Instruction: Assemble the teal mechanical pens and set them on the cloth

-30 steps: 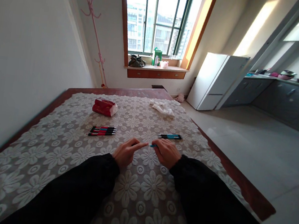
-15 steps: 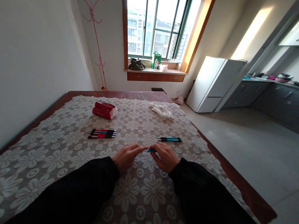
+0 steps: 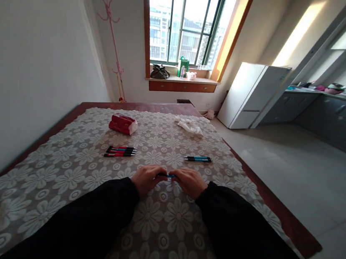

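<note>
Head view: left hand and right hand both pinch one blue pen between them, low over the floral lace tablecloth, with blue pens beyond.

Left hand and right hand — both gripping one blue pen, lace tablecloth.

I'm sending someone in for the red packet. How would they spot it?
Start at the large table under the lace flower cloth. Toward its far end, left of centre, beyond the red pens, lies the red packet. It is the only red, soft-sided pack there; the crumpled white cloth to its right is pale.
</note>
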Demonstrator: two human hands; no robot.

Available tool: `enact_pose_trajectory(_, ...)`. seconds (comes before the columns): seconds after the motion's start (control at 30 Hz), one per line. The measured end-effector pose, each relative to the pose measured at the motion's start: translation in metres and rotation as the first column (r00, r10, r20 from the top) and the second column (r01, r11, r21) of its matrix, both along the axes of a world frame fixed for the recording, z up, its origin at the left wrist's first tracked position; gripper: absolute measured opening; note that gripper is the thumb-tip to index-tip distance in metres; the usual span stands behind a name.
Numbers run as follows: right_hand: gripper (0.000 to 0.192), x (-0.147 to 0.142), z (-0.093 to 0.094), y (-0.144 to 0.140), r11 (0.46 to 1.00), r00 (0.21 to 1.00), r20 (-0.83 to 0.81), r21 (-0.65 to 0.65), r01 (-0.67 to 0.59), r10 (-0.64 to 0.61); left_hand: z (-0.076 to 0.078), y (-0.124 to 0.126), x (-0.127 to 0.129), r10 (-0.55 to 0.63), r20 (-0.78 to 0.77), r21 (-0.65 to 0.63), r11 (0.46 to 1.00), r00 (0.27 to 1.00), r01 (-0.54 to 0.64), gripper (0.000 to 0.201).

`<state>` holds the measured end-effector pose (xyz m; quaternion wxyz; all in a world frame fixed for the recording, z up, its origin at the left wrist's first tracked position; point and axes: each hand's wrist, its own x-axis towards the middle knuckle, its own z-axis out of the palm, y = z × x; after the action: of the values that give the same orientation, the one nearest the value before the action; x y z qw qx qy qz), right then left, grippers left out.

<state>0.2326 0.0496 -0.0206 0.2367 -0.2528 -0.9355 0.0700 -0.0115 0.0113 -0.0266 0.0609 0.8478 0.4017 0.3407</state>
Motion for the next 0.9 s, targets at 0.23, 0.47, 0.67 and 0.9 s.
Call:
enact_pose_trajectory(0.23,0.018,-0.006,0.007,-0.010,0.989,0.994,0.078,-0.121,0.081,-0.072,0.005,-0.002,0.002,-0.042,0.086,0.016,0.999,0.995,0.041,0.020)
enact_pose_trajectory(0.47,0.016,-0.005,0.012,-0.009,0.979,0.996,0.018,-0.184,0.087,-0.085,0.013,-0.008,0.009,0.072,0.189,-0.091,0.994,0.979,-0.056,0.028)
enact_pose_trajectory(0.67,0.023,-0.004,0.016,-0.010,0.987,0.995,0.005,-0.130,0.096,-0.097,0.015,-0.009,0.012,0.118,0.224,-0.135,0.987,0.967,-0.090,0.025)
enact_pose_trajectory(0.9,0.029,-0.006,0.012,-0.008,0.983,0.987,0.062,-0.104,0.154,-0.148,0.014,-0.008,0.013,0.042,0.251,-0.115,0.993,0.967,-0.014,0.021)
